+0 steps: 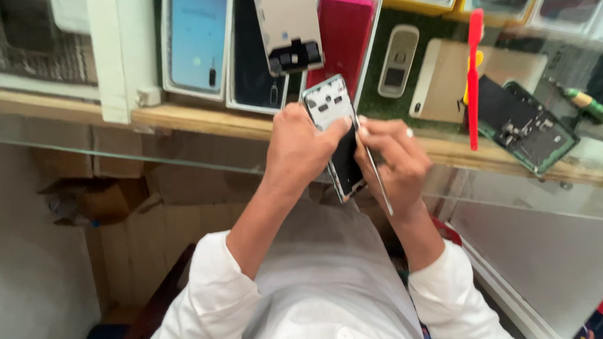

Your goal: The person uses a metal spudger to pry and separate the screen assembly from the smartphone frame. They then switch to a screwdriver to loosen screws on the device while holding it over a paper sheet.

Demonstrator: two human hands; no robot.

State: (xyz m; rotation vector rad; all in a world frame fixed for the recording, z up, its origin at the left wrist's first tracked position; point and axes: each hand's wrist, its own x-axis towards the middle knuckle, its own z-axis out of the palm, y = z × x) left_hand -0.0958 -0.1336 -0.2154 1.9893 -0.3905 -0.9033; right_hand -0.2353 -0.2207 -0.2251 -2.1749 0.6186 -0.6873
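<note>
A: How far along is the phone?
B: Back's off already. Left hand (299,146) grips the opened phone (337,137) above the desk (204,119); right hand (396,160) pinches a thin metal tool (381,186), insides look unfinished.

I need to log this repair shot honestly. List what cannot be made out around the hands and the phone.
- Head view: the lower part of the opened phone is covered by the left hand and the right hand.
- Head view: the tip of the thin metal tool is hidden behind the right fingers, so its contact point is unseen.
- Head view: the phone's small inner parts are too small and blurred to tell apart.
- Head view: the red brush partly covers the green circuit board.
</note>
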